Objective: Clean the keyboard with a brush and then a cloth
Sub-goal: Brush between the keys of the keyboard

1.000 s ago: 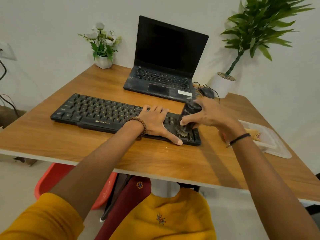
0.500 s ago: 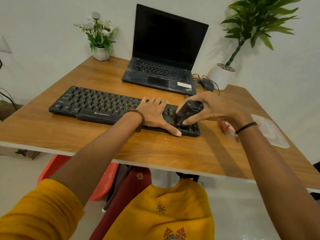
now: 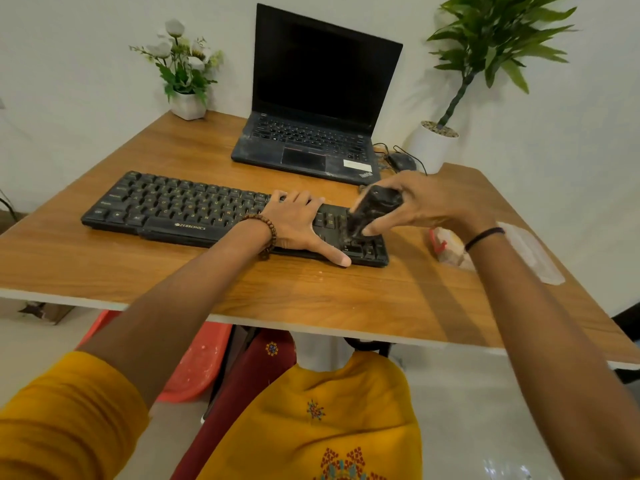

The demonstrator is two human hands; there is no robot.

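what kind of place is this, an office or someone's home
Likely a home or small-office desk: a wooden table holds an open laptop and a separate keyboard, with a flower pot and a taller potted plant by the plain wall. The right hand holds a brush to the keyboard.

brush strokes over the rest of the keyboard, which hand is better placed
Right. The right hand grips the brush, bristles down on the keyboard's right end; the left hand lies flat on the keys, steadying it.

wall (image 3: pixel 69 64): plain wht | table (image 3: pixel 311 299): wood top, pale edge | floor (image 3: pixel 34 341): lt | red chair (image 3: pixel 194 368) under tbl
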